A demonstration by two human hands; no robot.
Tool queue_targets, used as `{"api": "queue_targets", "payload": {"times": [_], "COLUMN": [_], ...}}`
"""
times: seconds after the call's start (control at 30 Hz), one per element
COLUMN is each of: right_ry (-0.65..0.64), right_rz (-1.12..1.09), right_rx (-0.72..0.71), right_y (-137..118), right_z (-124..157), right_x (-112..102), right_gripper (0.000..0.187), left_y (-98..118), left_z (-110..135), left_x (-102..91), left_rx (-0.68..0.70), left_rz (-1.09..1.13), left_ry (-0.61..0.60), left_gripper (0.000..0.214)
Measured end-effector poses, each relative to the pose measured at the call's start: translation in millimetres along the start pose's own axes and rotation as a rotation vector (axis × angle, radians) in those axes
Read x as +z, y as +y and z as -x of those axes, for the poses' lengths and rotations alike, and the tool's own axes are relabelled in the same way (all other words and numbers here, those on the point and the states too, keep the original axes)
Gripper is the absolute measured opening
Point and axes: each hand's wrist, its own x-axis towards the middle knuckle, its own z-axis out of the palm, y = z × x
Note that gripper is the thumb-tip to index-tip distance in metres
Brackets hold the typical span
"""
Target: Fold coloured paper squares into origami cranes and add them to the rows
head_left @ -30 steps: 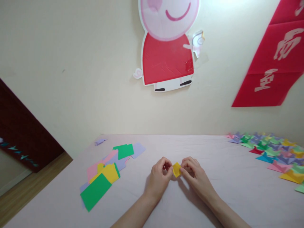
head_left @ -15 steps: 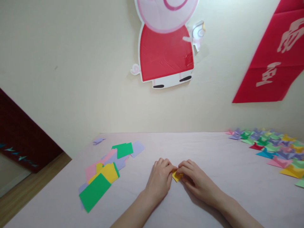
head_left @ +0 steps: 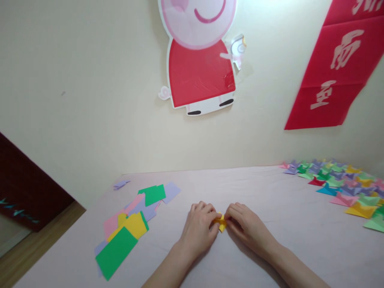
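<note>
A small folded piece of yellow paper [head_left: 221,225] lies low over the pale cloth-covered surface, between my two hands. My left hand [head_left: 201,228] pinches its left side between thumb and fingers. On the other side, my right hand [head_left: 247,226] has its fingertips closed on the paper's right edge. Part of the paper is covered by the fingertips, so its full shape cannot be made out.
Left of my hands lies a loose spread of coloured paper sheets, a green sheet [head_left: 117,253] nearest. A folded purple paper [head_left: 121,185] sits farther back. Rows of folded paper figures [head_left: 339,182] stand at the right. Behind rises a wall with a pig cutout [head_left: 201,74] and red banner [head_left: 325,80].
The view has tilted slightly and shifted right. My fingers have moved on the yellow paper, which now shows between both hands with more of its folds visible.
</note>
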Motion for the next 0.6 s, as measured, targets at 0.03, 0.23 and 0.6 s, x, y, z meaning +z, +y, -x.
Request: {"api": "queue_targets", "payload": {"times": [0.03,0.23,0.6], "right_ry": [0.005,0.023,-0.047], "right_rz": [-0.024,-0.185,-0.235], "right_rx": [0.013,0.100,0.172], "right_y": [0,11,22], "right_z": [0,-1,-8], "right_x": [0,-6,-8], "right_gripper": [0.015,0.017,0.013], "left_y": [-1,-1,-1], "left_z": [-2,-13,-24], "left_x": [1.7,9.6,15.0], "left_rx": [0.008,0.116,0.124], "left_rz": [-0.016,-0.182,-0.240], "left_ry": [0.010,0.027,0.017], "left_gripper": [0.017,0.009,0.009]}}
